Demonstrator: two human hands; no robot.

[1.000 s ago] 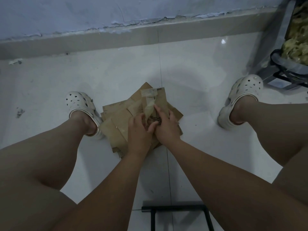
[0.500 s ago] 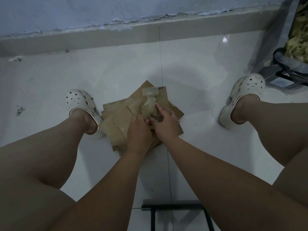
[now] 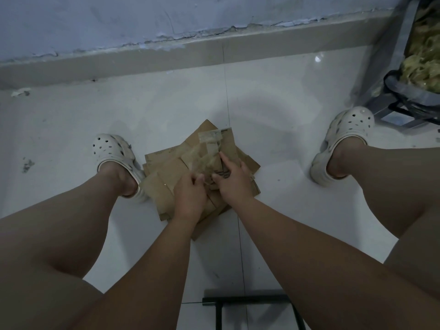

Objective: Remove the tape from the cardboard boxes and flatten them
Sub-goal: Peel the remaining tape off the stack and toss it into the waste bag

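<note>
Because the tape is sticky, the fingers of the left hand are curled together. They pinch its loose, crumpled end so it can be pulled. The fingers of the right hand lie spread and flat on the top box. I think they hold it down while the tape comes off. The far end of the tape is stuck to that box. Under it, flat boxes lie piled on the floor between two white shoes, close enough for both hands.
</note>
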